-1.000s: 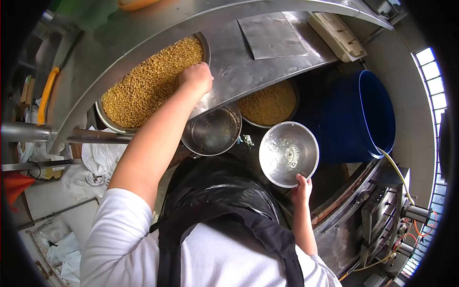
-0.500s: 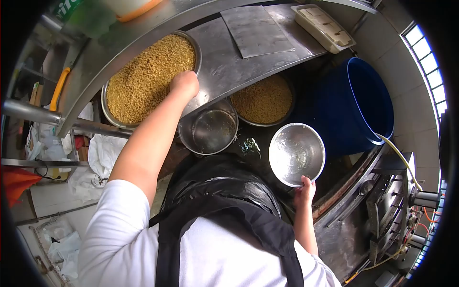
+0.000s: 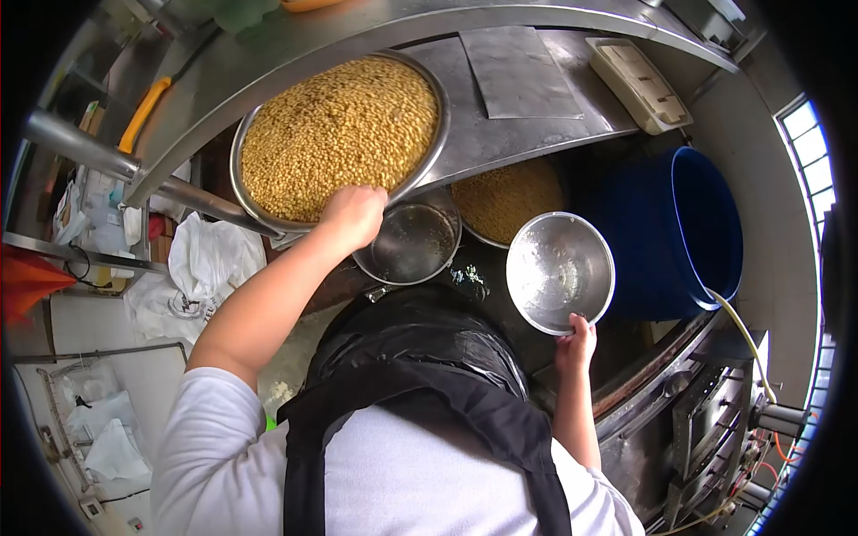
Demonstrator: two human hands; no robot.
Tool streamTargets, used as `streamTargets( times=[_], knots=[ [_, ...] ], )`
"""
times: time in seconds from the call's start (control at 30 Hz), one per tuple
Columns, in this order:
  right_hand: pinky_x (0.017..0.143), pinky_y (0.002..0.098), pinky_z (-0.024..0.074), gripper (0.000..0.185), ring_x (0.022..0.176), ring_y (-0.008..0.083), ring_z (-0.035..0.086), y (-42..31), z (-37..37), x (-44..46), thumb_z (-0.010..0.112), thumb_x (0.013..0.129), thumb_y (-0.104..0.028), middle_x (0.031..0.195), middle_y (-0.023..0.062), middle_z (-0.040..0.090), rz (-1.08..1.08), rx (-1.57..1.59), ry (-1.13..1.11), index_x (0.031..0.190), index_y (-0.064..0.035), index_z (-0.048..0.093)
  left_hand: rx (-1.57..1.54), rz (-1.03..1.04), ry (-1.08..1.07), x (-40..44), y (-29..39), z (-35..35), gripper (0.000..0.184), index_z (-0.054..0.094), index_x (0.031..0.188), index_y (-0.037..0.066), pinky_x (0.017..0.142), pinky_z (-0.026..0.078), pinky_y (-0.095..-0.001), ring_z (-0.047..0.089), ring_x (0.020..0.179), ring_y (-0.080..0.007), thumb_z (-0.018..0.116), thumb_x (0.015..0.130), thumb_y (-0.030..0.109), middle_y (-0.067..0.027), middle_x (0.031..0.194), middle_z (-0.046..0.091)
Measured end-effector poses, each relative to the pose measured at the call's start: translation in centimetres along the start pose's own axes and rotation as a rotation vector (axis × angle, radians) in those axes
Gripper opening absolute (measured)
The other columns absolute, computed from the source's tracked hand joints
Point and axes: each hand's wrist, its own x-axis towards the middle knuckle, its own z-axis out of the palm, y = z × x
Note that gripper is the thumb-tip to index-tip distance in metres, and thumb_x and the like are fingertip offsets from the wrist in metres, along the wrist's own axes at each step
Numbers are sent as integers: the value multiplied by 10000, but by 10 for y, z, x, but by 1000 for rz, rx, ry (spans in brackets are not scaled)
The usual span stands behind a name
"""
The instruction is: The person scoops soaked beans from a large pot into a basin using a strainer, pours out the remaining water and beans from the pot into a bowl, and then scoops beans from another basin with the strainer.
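Observation:
My left hand (image 3: 356, 217) is closed on the near rim of a wide steel basin (image 3: 443, 116), at upper left. Golden, bean-like grains (image 3: 340, 134) are heaped inside it. The basin sits at the edge of the steel table and tips toward me. On the right, my right hand (image 3: 576, 344) grips the rim of a shiny metal bowl (image 3: 559, 268), whose inside looks wet and holds no grains. Between the hands and lower down stands a metal pot (image 3: 409, 243). Behind the bowl is another container of similar grains (image 3: 505, 198), partly hidden by the table and bowl.
A large blue drum (image 3: 657, 246) stands right of the bowl. The steel table (image 3: 500, 138) carries a flat metal sheet (image 3: 523, 76) and a beige tray (image 3: 639, 85). Overhead runs a steel shelf (image 3: 357, 40). White sacks (image 3: 210, 259) lie at left; metal equipment (image 3: 715, 429) stands at lower right.
My left hand has drawn the grain basin nearer over the table edge, and it now tilts more toward me. The bowl stays in my right hand, slightly turned. The whole view has shifted a little.

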Motion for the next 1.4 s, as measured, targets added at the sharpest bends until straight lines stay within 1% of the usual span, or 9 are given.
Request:
streamTargets(
  times=[0.1, 0.3, 0.4, 0.53, 0.67, 0.9, 1.0, 1.2, 1.4],
  knots=[
    [452, 225, 416, 394, 615, 103, 557, -13, 29, -5, 702, 855, -67, 947, 1, 626, -27, 1, 16, 1237, -90, 609, -22, 14, -21, -21, -1, -7, 132, 709, 952, 22, 791, 598, -536, 747, 859, -418, 617, 924, 112, -225, 913, 754],
    [732, 494, 663, 506, 1006, 311, 737, -51, 102, -29, 651, 827, -110, 1174, 132, 694, 31, 127, -146, 1314, 8, 580, -61, 99, 11, -48, -17, -2, 79, 680, 934, 57, 734, 599, -511, 734, 814, -398, 678, 884, 119, -177, 857, 708],
    [722, 477, 663, 502, 978, 302, 739, -68, 135, -25, 639, 840, -110, 1175, 134, 697, 13, 123, -179, 1324, 7, 580, -41, 97, -2, -54, -21, -3, 92, 674, 942, 53, 728, 601, -509, 731, 818, -397, 676, 874, 116, -182, 871, 705],
    [702, 417, 628, 510, 987, 267, 716, -97, 207, -30, 632, 875, -85, 1201, 104, 675, -164, -15, -249, 1378, -24, 574, -168, 109, 52, -67, -30, -21, 383, 642, 925, 53, 750, 591, -498, 724, 879, -386, 715, 975, 426, -176, 887, 683],
    [1031, 430, 546, 547, 1195, 286, 649, -116, 296, -22, 596, 924, -25, 1332, 148, 640, -440, -67, -308, 1467, -12, 534, -273, 41, 299, -81, -64, -13, 547, 630, 905, 51, 726, 582, -472, 697, 824, -351, 692, 974, 590, -148, 880, 674],
    [1110, 508, 465, 781, 1324, 493, 600, -124, 446, 10, 561, 947, -63, 1425, 331, 604, -1250, -939, -224, 1678, -84, 286, -274, -265, 721, -82, -137, 6, 432, 541, 853, 58, 709, 517, -507, 618, 801, -378, 750, 986, 412, -142, 808, 608],
    [1087, 568, 493, 658, 1270, 539, 604, -121, 493, 18, 596, 930, -89, 1428, 336, 598, -1382, -1054, -230, 1568, -61, 438, -347, -304, 780, -81, -142, 16, 411, 538, 844, 57, 697, 513, -508, 618, 781, -382, 741, 996, 381, -137, 781, 599],
    [925, 589, 569, 287, 1047, 512, 697, -89, 534, 21, 614, 946, -175, 1107, 308, 733, -1443, -1342, -344, 1158, -12, 718, -388, -394, 867, -78, -144, 21, 363, 520, 785, 64, 620, 497, -489, 606, 687, -364, 714, 1014, 269, -122, 719, 583],
    [1029, 532, 510, 345, 1158, 511, 662, -57, 547, 41, 657, 954, -238, 1149, 299, 736, -1357, -1312, -530, 1196, -2, 722, -448, -386, 849, -75, -144, 19, 339, 532, 760, 65, 596, 487, -502, 607, 654, -369, 732, 987, 218, -128, 697, 589]
  ],
)
